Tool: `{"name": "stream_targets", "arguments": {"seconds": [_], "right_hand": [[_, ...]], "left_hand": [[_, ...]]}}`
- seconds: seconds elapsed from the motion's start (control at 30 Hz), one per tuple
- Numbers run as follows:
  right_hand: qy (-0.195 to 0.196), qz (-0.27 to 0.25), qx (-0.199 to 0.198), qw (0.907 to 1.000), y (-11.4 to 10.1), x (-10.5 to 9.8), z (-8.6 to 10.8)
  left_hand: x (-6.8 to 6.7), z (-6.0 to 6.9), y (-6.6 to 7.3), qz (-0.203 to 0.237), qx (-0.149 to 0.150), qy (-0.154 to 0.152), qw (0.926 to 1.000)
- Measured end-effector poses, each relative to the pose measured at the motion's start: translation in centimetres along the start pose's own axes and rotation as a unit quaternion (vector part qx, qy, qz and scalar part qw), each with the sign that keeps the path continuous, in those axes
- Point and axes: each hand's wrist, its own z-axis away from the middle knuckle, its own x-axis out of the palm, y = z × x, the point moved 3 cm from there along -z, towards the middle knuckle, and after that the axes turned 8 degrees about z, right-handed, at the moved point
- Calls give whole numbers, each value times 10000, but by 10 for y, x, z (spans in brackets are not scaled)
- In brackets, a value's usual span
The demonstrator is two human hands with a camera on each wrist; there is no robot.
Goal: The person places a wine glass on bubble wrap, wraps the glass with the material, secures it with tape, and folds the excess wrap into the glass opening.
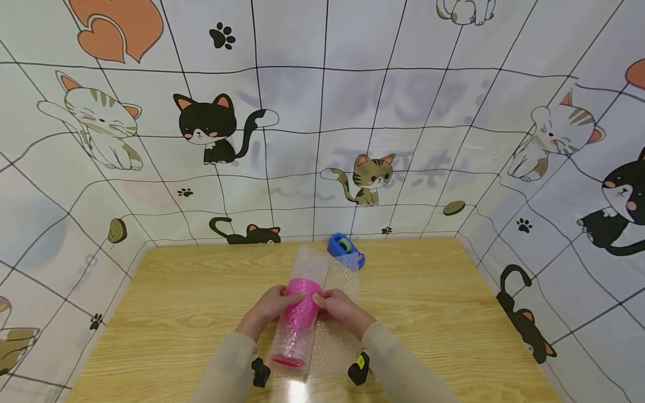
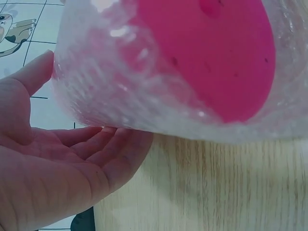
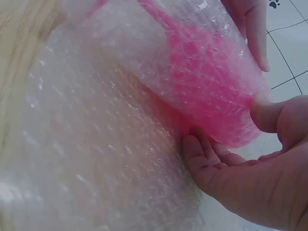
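Observation:
A pink object [image 1: 303, 305] with a flat round end [image 2: 236, 67] is rolled in clear bubble wrap [image 1: 335, 336] on the table, its length running away from the body. On its left side my left hand [image 1: 269, 307] holds the roll, thumb on top and fingers low against it [image 2: 91, 168]. My right hand [image 1: 345, 310] grips the opposite side; in the right wrist view its thumb presses the wrapped surface and its curled fingers [image 3: 207, 163] sit under the edge, by the loose sheet [image 3: 110, 159]. Most of the object's shape is blurred by the wrap.
Behind the roll, a blue tape dispenser [image 1: 339, 244] stands near the table's back edge, partly covered by a corner of the wrap. Around the wooden table [image 1: 428, 313] hangs a white cloth [image 1: 292, 151] printed with cats and grid lines.

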Motion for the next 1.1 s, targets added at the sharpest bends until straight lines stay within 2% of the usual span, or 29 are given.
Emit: {"name": "stream_targets", "arguments": {"seconds": [0.23, 0.47, 0.6, 0.83, 0.97, 1.1], "right_hand": [[67, -137, 135, 9998, 0, -2, 1], [89, -403, 284, 9987, 3, -3, 0], [104, -317, 352, 9988, 4, -3, -1], [180, -248, 322, 9990, 4, -2, -2], [248, -260, 356, 9987, 4, -1, -3], [27, -443, 141, 9989, 5, -1, -2]], "left_hand": [[3, 1, 0, 67, 150, -18, 9999], [5, 2, 1, 26, 265, 94, 9996], [6, 3, 1, -48, 254, 55, 9997], [2, 4, 2, 325, 85, -104, 9994], [1, 4, 1, 331, 63, -97, 9994], [1, 5, 1, 324, 68, -84, 9994]]}}
